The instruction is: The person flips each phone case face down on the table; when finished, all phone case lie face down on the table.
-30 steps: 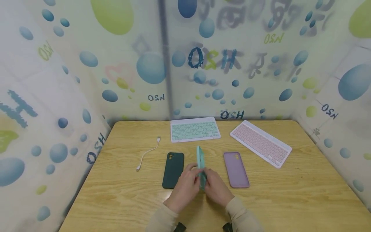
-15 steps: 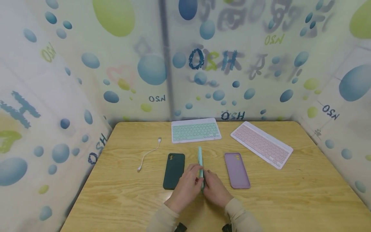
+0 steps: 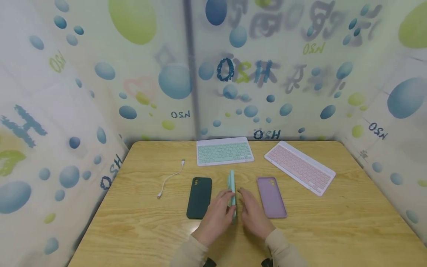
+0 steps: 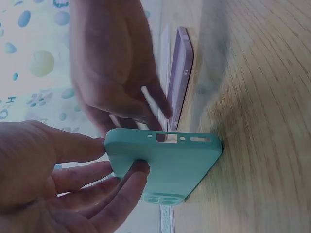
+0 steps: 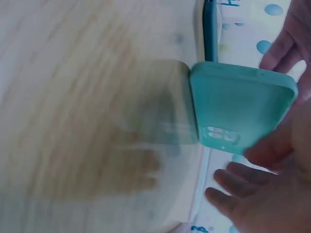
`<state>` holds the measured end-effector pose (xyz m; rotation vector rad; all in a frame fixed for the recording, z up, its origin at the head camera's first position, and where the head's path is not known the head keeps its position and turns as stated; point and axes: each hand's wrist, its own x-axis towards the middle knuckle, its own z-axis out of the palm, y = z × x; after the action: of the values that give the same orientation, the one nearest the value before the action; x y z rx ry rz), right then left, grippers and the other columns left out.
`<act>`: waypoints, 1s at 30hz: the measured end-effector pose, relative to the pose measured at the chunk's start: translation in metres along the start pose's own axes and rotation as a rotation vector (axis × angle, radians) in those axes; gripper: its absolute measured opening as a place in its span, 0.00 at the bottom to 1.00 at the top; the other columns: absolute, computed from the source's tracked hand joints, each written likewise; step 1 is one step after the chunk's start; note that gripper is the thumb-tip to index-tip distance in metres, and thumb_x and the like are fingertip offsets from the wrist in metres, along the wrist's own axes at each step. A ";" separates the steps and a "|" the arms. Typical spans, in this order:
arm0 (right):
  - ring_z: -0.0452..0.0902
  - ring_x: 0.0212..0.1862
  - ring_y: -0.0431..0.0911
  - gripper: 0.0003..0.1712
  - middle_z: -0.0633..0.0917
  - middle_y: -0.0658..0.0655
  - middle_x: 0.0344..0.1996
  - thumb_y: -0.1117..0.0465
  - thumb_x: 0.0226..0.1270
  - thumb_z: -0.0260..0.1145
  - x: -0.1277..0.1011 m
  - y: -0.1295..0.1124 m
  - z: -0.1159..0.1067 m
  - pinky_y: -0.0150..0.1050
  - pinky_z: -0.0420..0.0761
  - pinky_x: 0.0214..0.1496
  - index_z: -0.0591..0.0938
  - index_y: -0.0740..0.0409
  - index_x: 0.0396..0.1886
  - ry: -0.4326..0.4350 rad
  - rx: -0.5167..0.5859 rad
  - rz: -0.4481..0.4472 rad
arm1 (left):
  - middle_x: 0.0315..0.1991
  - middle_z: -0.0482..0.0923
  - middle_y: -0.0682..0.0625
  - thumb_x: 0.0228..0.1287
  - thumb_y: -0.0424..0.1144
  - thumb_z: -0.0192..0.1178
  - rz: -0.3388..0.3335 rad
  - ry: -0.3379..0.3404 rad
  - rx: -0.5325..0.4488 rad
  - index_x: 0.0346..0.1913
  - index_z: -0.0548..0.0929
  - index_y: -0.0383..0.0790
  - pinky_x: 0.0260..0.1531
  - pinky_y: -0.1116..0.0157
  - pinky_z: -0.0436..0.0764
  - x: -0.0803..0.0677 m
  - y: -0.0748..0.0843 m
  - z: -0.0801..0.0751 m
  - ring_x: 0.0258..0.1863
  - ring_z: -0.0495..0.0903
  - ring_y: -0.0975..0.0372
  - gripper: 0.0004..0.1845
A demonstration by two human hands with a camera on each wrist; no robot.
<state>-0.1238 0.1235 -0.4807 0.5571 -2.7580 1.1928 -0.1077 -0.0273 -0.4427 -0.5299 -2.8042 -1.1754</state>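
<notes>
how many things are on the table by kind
phone cases: 3 – dark green case, teal case standing on its edge between the hands, purple case
keyboards: 2 – mint keyboard, pink keyboard
cables: 1 – white cable
total: 6

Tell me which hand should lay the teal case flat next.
Left, probably. The left hand has its fingers on the teal case, which stands on its long edge on the table. The right hand is open beside it, apparently apart.
</notes>
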 end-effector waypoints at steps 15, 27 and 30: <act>0.83 0.53 0.54 0.33 0.78 0.65 0.61 0.84 0.55 0.46 -0.002 -0.012 -0.006 0.48 0.80 0.58 0.74 0.68 0.62 0.098 0.120 -0.054 | 0.29 0.78 0.48 0.67 0.31 0.60 -0.038 -0.036 -0.059 0.44 0.80 0.33 0.22 0.73 0.74 0.005 0.000 0.005 0.25 0.73 0.68 0.06; 0.84 0.49 0.58 0.30 0.80 0.68 0.57 0.84 0.53 0.48 -0.006 -0.007 -0.008 0.49 0.83 0.52 0.76 0.70 0.58 0.176 0.054 -0.059 | 0.54 0.80 0.31 0.71 0.50 0.57 -0.161 -0.091 -0.051 0.61 0.73 0.27 0.47 0.50 0.83 0.005 -0.007 0.019 0.52 0.82 0.47 0.29; 0.84 0.49 0.58 0.30 0.81 0.67 0.57 0.83 0.54 0.48 -0.007 -0.007 -0.010 0.48 0.84 0.51 0.76 0.70 0.59 0.167 0.044 -0.029 | 0.55 0.80 0.33 0.71 0.53 0.56 -0.179 -0.097 -0.043 0.62 0.72 0.30 0.48 0.50 0.82 0.005 -0.008 0.023 0.52 0.82 0.48 0.30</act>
<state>-0.1154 0.1284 -0.4711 0.4760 -2.5823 1.2363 -0.1137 -0.0150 -0.4639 -0.3539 -2.9679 -1.2770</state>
